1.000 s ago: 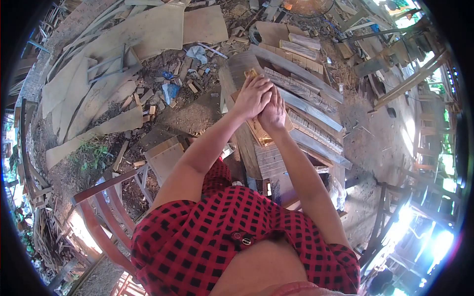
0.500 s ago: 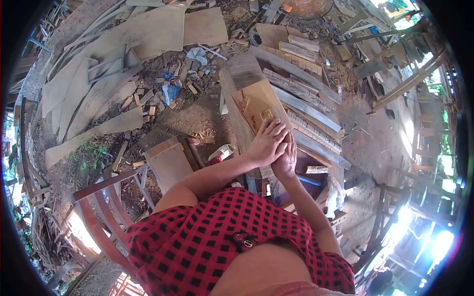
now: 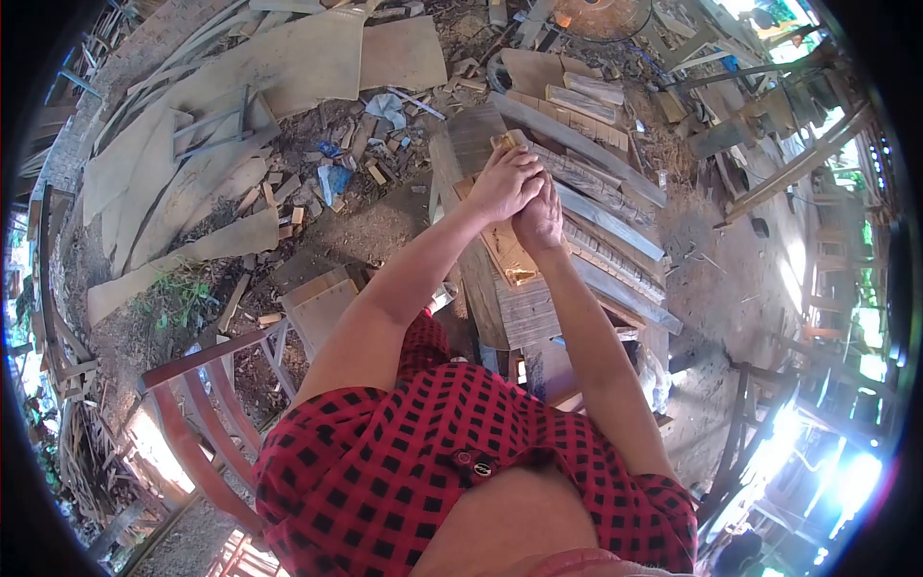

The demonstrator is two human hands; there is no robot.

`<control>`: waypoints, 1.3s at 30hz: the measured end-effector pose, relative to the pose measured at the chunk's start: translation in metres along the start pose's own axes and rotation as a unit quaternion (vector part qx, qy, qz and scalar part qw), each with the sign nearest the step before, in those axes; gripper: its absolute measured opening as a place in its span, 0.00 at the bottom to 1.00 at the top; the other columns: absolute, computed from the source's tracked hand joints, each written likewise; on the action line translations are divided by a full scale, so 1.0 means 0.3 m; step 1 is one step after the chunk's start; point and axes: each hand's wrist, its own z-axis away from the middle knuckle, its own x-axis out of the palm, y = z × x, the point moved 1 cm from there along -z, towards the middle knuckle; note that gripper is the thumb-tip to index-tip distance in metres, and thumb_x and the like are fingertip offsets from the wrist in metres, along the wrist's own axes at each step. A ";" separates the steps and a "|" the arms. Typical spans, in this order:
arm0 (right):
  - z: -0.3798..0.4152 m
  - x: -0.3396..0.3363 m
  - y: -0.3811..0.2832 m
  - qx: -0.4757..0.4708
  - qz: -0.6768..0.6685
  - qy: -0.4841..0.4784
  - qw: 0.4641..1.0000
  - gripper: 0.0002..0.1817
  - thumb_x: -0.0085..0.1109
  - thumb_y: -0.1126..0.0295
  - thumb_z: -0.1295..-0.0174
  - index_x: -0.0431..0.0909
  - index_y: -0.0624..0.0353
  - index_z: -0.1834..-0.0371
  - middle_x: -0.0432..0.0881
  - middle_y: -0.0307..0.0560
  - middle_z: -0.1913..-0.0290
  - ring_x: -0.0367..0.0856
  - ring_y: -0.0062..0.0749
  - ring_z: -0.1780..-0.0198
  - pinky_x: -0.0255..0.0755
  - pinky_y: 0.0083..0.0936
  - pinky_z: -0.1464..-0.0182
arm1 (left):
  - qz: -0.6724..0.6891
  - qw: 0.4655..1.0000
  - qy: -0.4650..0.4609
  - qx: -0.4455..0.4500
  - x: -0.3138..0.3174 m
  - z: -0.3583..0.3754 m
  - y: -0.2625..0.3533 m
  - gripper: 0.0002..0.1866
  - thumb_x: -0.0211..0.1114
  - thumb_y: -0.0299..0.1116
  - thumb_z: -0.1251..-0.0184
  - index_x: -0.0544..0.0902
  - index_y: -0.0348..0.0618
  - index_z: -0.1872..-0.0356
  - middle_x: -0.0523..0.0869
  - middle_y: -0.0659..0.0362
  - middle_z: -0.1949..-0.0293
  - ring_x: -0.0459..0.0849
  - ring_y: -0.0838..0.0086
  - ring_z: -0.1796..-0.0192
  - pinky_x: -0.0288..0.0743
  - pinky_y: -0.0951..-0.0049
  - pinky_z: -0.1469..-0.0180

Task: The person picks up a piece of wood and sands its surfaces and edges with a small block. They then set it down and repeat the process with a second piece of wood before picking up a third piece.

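My left hand (image 3: 507, 185) is closed over a small wooden block-shaped tool (image 3: 510, 141), which looks like a hand plane. Only its yellowish front end shows past the fingers. My right hand (image 3: 539, 213) is just behind, pressed against the left, its fingers closed; what lies beneath them is hidden. Under both hands is a light-brown wooden board (image 3: 505, 252), largely covered by them. Bright curled bits, like shavings (image 3: 520, 277), sit at its near end. The board rests on a weathered wooden bench (image 3: 535, 323).
Several sawn planks (image 3: 615, 213) lie side by side to the right of the board. A wooden chair (image 3: 207, 413) stands at lower left, near a wooden box (image 3: 322, 303). Large thin sheets (image 3: 288, 58) and wood scraps cover the ground at upper left.
Both hands have slid forward, away from my body, carrying the wooden tool to the far end of the board. My arms are more stretched out, and the board's near end is now uncovered.
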 end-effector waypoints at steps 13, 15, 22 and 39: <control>0.536 -0.054 -0.016 -0.075 0.032 0.028 0.996 0.32 0.52 0.65 0.35 0.61 0.65 0.28 0.61 0.67 0.28 0.57 0.62 0.26 0.52 0.51 0.26 | 0.046 0.998 -0.033 -0.004 -0.026 0.426 0.346 0.27 0.56 0.43 0.29 0.73 0.37 0.36 0.73 0.48 0.34 0.63 0.53 0.26 0.47 0.48 0.24; 0.495 -0.038 -0.024 -0.079 0.027 0.017 0.996 0.33 0.53 0.65 0.35 0.60 0.65 0.28 0.60 0.66 0.28 0.56 0.62 0.26 0.52 0.51 0.26 | 0.033 0.999 -0.019 -0.009 -0.046 0.399 0.306 0.26 0.58 0.42 0.30 0.75 0.37 0.37 0.74 0.48 0.35 0.65 0.52 0.27 0.49 0.48 0.24; 0.135 0.052 -0.092 -0.116 0.027 0.030 0.992 0.35 0.55 0.62 0.35 0.57 0.66 0.27 0.59 0.65 0.27 0.57 0.59 0.26 0.52 0.48 0.25 | -0.015 0.997 0.070 -0.030 -0.095 0.207 0.040 0.23 0.58 0.43 0.31 0.79 0.40 0.41 0.78 0.50 0.39 0.67 0.55 0.29 0.51 0.50 0.25; 0.489 -0.054 -0.075 -0.119 -0.043 0.022 0.992 0.32 0.56 0.63 0.35 0.62 0.67 0.30 0.66 0.64 0.33 0.64 0.62 0.31 0.61 0.51 0.32 | 0.018 0.999 0.017 -0.047 -0.051 0.459 0.310 0.25 0.59 0.45 0.31 0.77 0.40 0.39 0.75 0.52 0.36 0.63 0.56 0.27 0.48 0.49 0.24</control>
